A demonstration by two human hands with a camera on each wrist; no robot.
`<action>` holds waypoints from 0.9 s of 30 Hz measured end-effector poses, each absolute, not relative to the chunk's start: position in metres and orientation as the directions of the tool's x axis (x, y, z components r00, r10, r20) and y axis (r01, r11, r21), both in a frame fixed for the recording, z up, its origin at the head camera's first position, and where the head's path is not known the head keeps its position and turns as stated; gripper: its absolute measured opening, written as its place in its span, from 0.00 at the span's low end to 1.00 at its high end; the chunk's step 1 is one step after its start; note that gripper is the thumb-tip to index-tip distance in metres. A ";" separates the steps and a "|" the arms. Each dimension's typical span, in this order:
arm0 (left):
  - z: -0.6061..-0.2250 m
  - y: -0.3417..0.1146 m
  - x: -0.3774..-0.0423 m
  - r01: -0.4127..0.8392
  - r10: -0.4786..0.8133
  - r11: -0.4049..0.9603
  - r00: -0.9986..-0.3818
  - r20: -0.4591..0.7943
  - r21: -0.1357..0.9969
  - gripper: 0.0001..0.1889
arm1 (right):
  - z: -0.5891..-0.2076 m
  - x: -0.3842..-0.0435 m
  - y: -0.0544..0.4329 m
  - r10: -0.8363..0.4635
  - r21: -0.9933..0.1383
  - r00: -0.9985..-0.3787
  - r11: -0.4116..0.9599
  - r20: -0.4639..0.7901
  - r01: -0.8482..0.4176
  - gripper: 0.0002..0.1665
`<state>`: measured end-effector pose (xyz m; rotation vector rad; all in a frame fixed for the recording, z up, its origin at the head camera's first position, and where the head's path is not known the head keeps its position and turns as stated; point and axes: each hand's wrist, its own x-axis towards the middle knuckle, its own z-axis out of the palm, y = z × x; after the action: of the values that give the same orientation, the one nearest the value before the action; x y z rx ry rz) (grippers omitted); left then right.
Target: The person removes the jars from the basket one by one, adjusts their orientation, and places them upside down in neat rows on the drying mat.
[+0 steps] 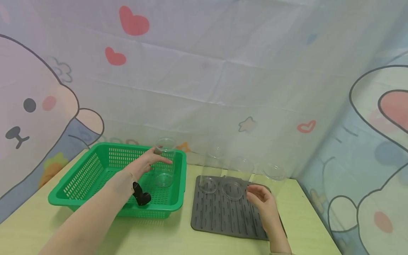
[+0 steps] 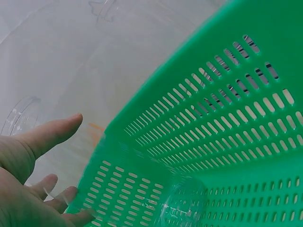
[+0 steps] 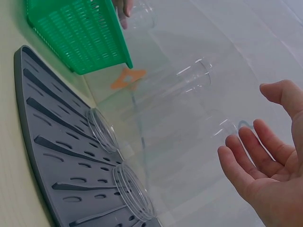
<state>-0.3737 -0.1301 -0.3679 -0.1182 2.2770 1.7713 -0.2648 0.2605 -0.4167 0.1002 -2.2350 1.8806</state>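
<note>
A tall clear cup (image 1: pixel 165 175) stands upright inside the green basket (image 1: pixel 57 198), near its right end. My left hand (image 1: pixel 147 163) holds this cup by its upper part, thumb across the near side and fingers behind; the left wrist view shows the thumb straight and spread from the fingers. Two more clear cups, the left one (image 1: pixel 208 186) and the middle one (image 1: pixel 233 191), stand on the grey ridged mat (image 1: pixel 220 223). My right hand (image 1: pixel 262 200) is empty, fingers loosely bent, just in front of a third cup (image 1: pixel 274 171) at the mat's right side.
The basket and the mat lie side by side on a pale yellow-green table (image 1: pixel 153 237). Close behind them hangs a patterned cloth (image 1: pixel 204 81), and it continues along both sides. A black strap-on device (image 1: pixel 141 195) sits on the left wrist, over the basket.
</note>
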 end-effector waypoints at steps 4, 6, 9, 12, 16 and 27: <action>-0.367 -0.131 -0.371 -0.214 0.079 0.234 -0.968 -0.238 0.948 0.50 | -0.417 -0.265 0.261 0.093 -0.967 -0.974 0.174 0.206 -0.188 0.19; -0.366 -0.132 -0.370 -0.206 0.066 0.218 -0.972 -0.225 0.954 0.50 | -0.417 -0.265 0.261 0.093 -0.967 -0.975 0.174 0.203 -0.185 0.19; -0.365 -0.134 -0.368 -0.186 0.044 0.193 -0.979 -0.198 0.963 0.50 | -0.417 -0.265 0.262 0.086 -0.967 -0.975 0.175 0.205 -0.187 0.20; -0.362 -0.135 -0.366 -0.155 0.031 0.182 -0.986 -0.163 0.971 0.49 | -0.415 -0.265 0.261 0.082 -0.967 -0.975 0.173 0.206 -0.189 0.20; -0.357 -0.134 -0.361 -0.111 0.003 0.166 -0.994 -0.113 0.980 0.49 | -0.415 -0.264 0.260 0.086 -0.967 -0.975 0.175 0.205 -0.187 0.19; -0.341 -0.123 -0.338 0.056 -0.166 0.106 -0.983 0.074 0.993 0.48 | -0.414 -0.264 0.259 0.085 -0.965 -0.978 0.198 0.191 -0.171 0.22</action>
<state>-0.3382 -0.1233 -0.3414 -0.1236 2.4532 2.2169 -0.2642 0.2590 -0.4143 0.0831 -2.2661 1.8691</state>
